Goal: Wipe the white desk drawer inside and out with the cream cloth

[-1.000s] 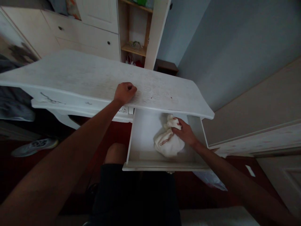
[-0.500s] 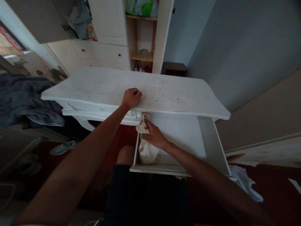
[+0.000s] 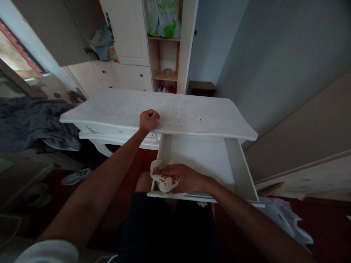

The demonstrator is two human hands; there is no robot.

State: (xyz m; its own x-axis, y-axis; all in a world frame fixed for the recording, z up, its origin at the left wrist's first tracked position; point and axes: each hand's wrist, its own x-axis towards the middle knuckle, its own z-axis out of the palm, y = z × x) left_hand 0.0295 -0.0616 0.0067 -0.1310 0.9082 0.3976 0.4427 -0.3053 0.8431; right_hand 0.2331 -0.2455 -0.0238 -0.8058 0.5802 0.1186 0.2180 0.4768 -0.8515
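Observation:
My right hand (image 3: pixel 189 178) grips a cream cloth (image 3: pixel 166 183) with reddish-brown marks at the front left corner of a pulled-out white drawer (image 3: pixel 200 155). Part of the cloth lies over the drawer's left edge. On the worn white desk top (image 3: pixel 120 104), near its front edge, rests my left hand (image 3: pixel 149 119), its fingers curled into a loose fist with nothing visible in it. The inside of the drawer is white, with a greyish right side wall.
Grey fabric (image 3: pixel 35 124) is heaped at the left, above a shoe (image 3: pixel 75 176). Behind the desk stands a white wardrobe (image 3: pixel 127 36) with bags on a shelf. A plastic bag (image 3: pixel 285 219) lies on the red floor at the right.
My right hand has moved with the cloth from the drawer's left side toward its front left corner, and the cloth is now bunched. The view has shifted slightly; my left hand stays on the desk.

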